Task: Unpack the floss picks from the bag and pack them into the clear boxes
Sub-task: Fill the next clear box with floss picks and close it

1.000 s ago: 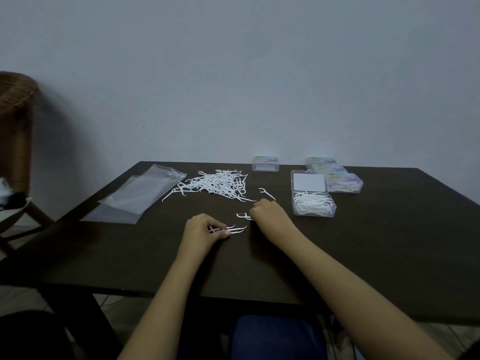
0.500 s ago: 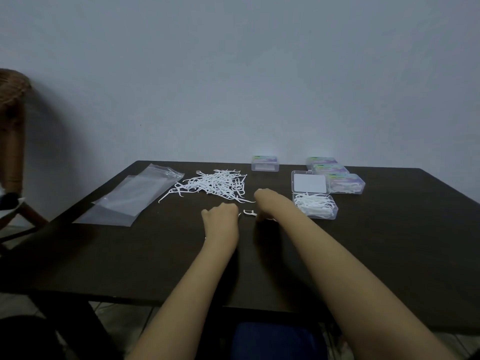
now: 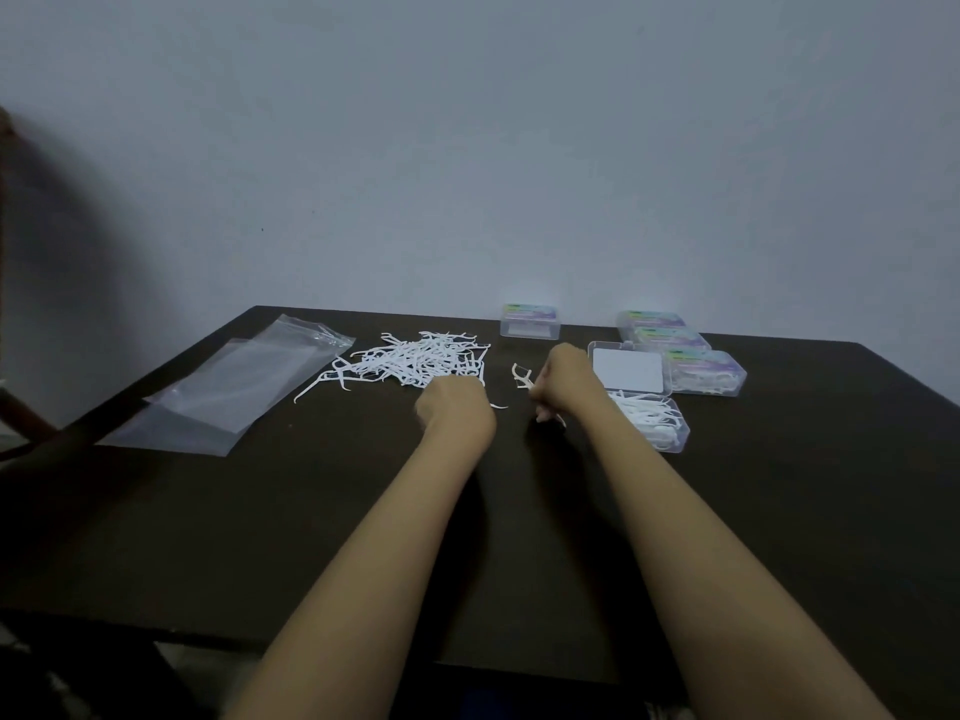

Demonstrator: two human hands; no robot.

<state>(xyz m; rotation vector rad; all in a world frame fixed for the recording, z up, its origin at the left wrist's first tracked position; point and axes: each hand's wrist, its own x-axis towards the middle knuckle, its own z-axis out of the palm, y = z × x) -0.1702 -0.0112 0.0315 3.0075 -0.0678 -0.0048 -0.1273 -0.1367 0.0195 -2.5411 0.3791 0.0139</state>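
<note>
A heap of white floss picks lies on the dark table. My left hand sits at the heap's near edge with fingers curled; a white tip sticks out to its right, so it holds floss picks. My right hand pinches a few floss picks just left of the open clear box, which holds several picks. The box's lid lies open behind it. The empty clear bag lies flat at the left.
Three closed clear boxes with coloured labels stand in a row behind the open one, and another closed box stands at the table's far edge. A wall rises right behind the table.
Both hands moved away from me toward the heap and the open box. My right hand lifted picks off the table.
</note>
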